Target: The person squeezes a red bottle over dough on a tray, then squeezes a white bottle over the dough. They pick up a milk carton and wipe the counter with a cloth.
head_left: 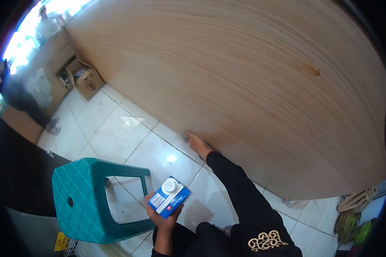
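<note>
My left hand [165, 214] is closed around a blue and white full cream milk carton [170, 198], whose white round cap faces up toward me. Beside that hand stands a teal plastic stool [79, 197] with a quilted seat, tipped sideways in this view. My right arm stretches forward, and my right hand [198, 145] is low at the bottom edge of a large wooden panel [244, 90]. Its fingers are drawn together, with a small greyish patch at their tips; I cannot tell what they hold.
White tiles [103, 128] cover the floor. An open cardboard box [88, 79] stands at the panel's far end. A person in dark trousers [23, 100] is at the far left. Green containers [349, 227] and wooden sticks [358, 200] lie at the lower right.
</note>
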A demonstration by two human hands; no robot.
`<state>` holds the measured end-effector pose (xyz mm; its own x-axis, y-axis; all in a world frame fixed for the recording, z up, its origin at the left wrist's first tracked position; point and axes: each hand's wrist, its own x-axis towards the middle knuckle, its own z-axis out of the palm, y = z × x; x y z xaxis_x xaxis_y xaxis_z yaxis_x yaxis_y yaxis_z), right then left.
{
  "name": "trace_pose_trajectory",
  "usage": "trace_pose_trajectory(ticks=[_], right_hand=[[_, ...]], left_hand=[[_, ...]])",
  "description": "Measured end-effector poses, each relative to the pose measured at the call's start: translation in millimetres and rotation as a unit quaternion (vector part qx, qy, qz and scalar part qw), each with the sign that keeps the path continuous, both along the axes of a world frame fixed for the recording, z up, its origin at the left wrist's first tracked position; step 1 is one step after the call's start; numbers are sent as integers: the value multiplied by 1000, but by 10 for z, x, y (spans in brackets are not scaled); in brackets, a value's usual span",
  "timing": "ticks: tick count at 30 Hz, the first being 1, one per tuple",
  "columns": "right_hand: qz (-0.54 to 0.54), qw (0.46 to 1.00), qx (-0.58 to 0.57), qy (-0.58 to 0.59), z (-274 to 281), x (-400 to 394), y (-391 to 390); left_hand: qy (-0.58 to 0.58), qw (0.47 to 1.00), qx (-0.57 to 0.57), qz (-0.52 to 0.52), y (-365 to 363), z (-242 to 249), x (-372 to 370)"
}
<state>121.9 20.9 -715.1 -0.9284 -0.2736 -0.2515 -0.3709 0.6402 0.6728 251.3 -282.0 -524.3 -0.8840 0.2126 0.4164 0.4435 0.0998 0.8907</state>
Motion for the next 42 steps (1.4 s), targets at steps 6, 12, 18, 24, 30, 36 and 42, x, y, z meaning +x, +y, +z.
trace_pose_trajectory(ticks=[6, 12, 18, 24, 30, 36, 42], right_hand=[[53, 999, 4, 12, -437, 869, 222], [-32, 985, -150, 76, 1069, 2611, 448], [-155, 777, -98, 602, 3643, 3225, 320], [-144, 522, -70, 838, 5045, 2745, 194], [-232, 541, 1, 808, 5217, 2540, 204], [-114, 663, -22, 739, 5269, 1148, 105], [-52, 743, 5, 667, 5387, 301, -3]], left_hand=[[53, 998, -12, -7, 26, 99, -45], [74, 996, -19, -46, -8, 148, -182], [86, 993, -37, -66, 61, 580, -126], [101, 986, -14, -130, 12, 720, -66], [74, 988, 9, -134, -104, 860, 184], [68, 990, 19, -124, -239, 878, 327], [95, 986, -32, -133, -342, 863, 366]])
